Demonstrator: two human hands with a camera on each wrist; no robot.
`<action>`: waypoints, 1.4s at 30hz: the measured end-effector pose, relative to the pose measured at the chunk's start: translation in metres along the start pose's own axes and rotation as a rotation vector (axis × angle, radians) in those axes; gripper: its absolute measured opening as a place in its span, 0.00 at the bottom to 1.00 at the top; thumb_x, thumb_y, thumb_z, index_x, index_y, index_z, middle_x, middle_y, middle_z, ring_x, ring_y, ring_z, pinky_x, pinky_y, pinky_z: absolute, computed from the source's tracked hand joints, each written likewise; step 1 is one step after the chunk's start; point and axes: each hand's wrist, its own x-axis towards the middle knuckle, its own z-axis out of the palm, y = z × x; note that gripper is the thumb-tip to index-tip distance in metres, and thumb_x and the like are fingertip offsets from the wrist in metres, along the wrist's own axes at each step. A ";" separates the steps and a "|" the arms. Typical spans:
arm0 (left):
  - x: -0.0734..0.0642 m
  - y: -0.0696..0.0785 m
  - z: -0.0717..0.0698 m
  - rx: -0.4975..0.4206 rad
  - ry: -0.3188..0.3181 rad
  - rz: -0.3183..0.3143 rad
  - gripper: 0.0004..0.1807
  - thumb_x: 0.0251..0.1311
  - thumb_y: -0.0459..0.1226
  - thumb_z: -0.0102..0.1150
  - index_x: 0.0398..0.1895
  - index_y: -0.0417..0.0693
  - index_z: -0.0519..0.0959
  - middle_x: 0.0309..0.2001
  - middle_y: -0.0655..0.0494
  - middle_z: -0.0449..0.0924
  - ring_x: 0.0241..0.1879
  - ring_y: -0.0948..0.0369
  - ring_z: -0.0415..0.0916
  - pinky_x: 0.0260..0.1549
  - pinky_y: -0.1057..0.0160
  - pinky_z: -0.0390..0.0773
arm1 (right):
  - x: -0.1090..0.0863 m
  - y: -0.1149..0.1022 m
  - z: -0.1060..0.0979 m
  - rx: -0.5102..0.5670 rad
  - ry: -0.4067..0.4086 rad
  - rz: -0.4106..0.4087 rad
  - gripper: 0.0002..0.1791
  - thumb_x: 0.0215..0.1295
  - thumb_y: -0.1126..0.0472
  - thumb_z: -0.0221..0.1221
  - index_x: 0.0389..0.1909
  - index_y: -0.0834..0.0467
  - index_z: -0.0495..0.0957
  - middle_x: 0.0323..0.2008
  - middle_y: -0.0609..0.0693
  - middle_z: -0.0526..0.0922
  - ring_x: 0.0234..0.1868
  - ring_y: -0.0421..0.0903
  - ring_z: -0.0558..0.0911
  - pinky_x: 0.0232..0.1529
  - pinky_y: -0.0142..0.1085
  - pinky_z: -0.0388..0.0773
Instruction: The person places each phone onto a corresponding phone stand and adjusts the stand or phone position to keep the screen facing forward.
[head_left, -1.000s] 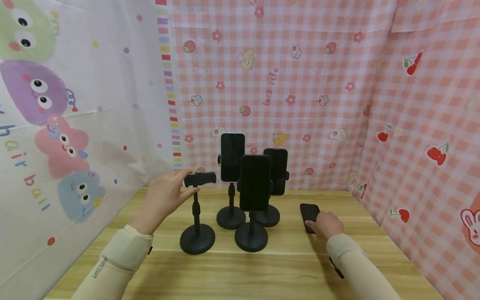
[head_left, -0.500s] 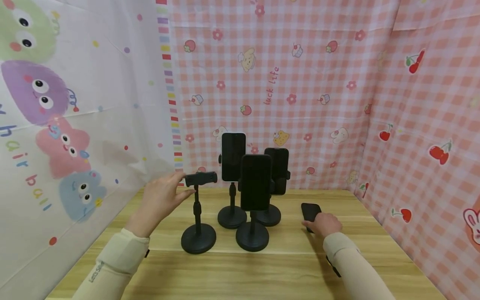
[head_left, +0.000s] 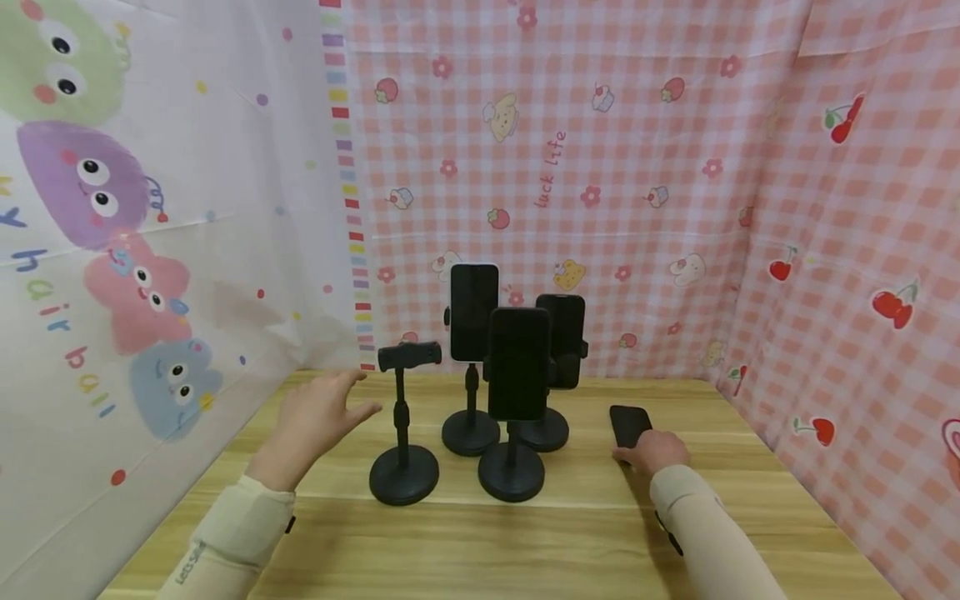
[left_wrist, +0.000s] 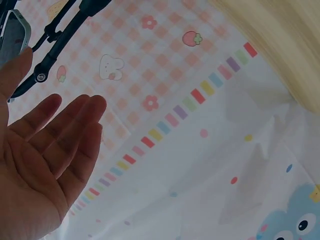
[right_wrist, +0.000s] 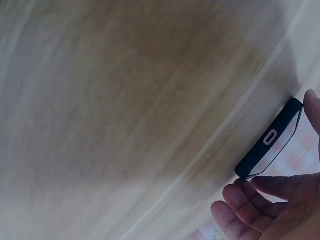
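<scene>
My left hand (head_left: 311, 429) is held just left of a black phone stand (head_left: 402, 477), apart from it. Its thumb and fingers are spread, and in the left wrist view the palm (left_wrist: 30, 190) shows nothing in it. The stand's clamp (head_left: 410, 356) holds no phone. On the right, a dark smartphone (head_left: 630, 423) lies flat on the table, and my right hand (head_left: 660, 454) grips its near end. In the right wrist view, thumb and fingers sit at opposite edges of the phone (right_wrist: 270, 137), its charging port facing the camera.
Three more black stands stand mid-table, each bearing an upright phone: a white-edged phone (head_left: 474, 312) behind, a front phone (head_left: 519, 364), and another phone (head_left: 568, 342) behind right. Patterned cloth (head_left: 555, 167) walls in the wooden table (head_left: 480, 542) at the back and both sides.
My left hand has let go of the stand's clamp and moved left and slightly down. The right hand stays at the phone on the table. The view has shifted slightly.
</scene>
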 end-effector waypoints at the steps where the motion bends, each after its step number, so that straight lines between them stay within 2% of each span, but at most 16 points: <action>1: -0.001 -0.001 0.000 -0.001 -0.028 -0.016 0.31 0.57 0.54 0.69 0.56 0.41 0.79 0.44 0.43 0.84 0.26 0.51 0.80 0.21 0.52 0.76 | 0.001 0.002 0.001 0.005 -0.001 0.003 0.31 0.63 0.35 0.59 0.18 0.59 0.78 0.21 0.56 0.77 0.24 0.52 0.77 0.24 0.42 0.73; 6: -0.002 -0.002 0.003 0.016 -0.146 -0.068 0.34 0.57 0.55 0.68 0.58 0.40 0.78 0.43 0.42 0.84 0.32 0.48 0.82 0.24 0.49 0.78 | 0.005 0.005 0.003 0.010 -0.007 0.009 0.33 0.63 0.34 0.58 0.22 0.62 0.80 0.23 0.59 0.80 0.25 0.53 0.78 0.26 0.45 0.76; 10: -0.004 -0.002 0.009 0.026 -0.209 -0.076 0.35 0.56 0.55 0.69 0.59 0.40 0.78 0.45 0.43 0.84 0.38 0.46 0.83 0.30 0.46 0.80 | 0.006 0.006 0.004 -0.001 0.006 0.029 0.35 0.62 0.33 0.58 0.24 0.65 0.81 0.27 0.64 0.81 0.27 0.57 0.79 0.29 0.47 0.77; 17: -0.006 -0.001 0.016 0.019 -0.225 -0.073 0.33 0.55 0.54 0.70 0.56 0.40 0.79 0.46 0.43 0.84 0.40 0.47 0.83 0.35 0.46 0.80 | 0.006 0.004 0.002 -0.013 -0.013 0.125 0.44 0.62 0.31 0.57 0.41 0.75 0.80 0.43 0.78 0.75 0.44 0.68 0.77 0.38 0.53 0.78; 22: -0.010 0.000 0.020 -0.002 -0.249 -0.094 0.33 0.55 0.53 0.70 0.57 0.39 0.79 0.48 0.41 0.83 0.44 0.44 0.81 0.39 0.43 0.79 | 0.004 0.002 -0.002 -0.006 -0.040 0.148 0.43 0.64 0.35 0.57 0.48 0.78 0.77 0.46 0.81 0.72 0.49 0.70 0.75 0.43 0.56 0.77; 26: -0.015 -0.001 0.024 -0.023 -0.292 -0.112 0.33 0.55 0.51 0.71 0.56 0.37 0.78 0.50 0.40 0.82 0.47 0.43 0.80 0.44 0.42 0.78 | 0.002 0.001 -0.006 0.021 -0.054 0.119 0.40 0.65 0.39 0.57 0.47 0.79 0.77 0.45 0.81 0.71 0.48 0.71 0.74 0.43 0.56 0.77; 29: -0.018 -0.002 0.027 -0.033 -0.315 -0.122 0.32 0.54 0.50 0.72 0.55 0.37 0.78 0.50 0.40 0.82 0.47 0.43 0.80 0.43 0.42 0.78 | 0.001 0.002 -0.007 0.038 -0.060 0.094 0.39 0.65 0.40 0.56 0.46 0.79 0.77 0.44 0.81 0.70 0.47 0.72 0.73 0.42 0.57 0.77; 36: -0.024 -0.006 0.040 -0.019 -0.338 -0.114 0.32 0.52 0.52 0.73 0.54 0.39 0.80 0.47 0.42 0.84 0.44 0.45 0.82 0.40 0.43 0.79 | 0.008 0.004 -0.001 0.022 -0.066 0.167 0.46 0.64 0.34 0.55 0.51 0.80 0.74 0.48 0.83 0.66 0.52 0.73 0.69 0.47 0.59 0.74; 42: -0.031 -0.010 0.052 0.011 -0.352 -0.099 0.31 0.50 0.52 0.75 0.50 0.39 0.81 0.42 0.46 0.85 0.40 0.48 0.82 0.35 0.46 0.80 | 0.007 0.007 0.000 0.029 -0.066 0.142 0.42 0.64 0.37 0.56 0.50 0.78 0.76 0.50 0.84 0.68 0.53 0.75 0.69 0.49 0.59 0.74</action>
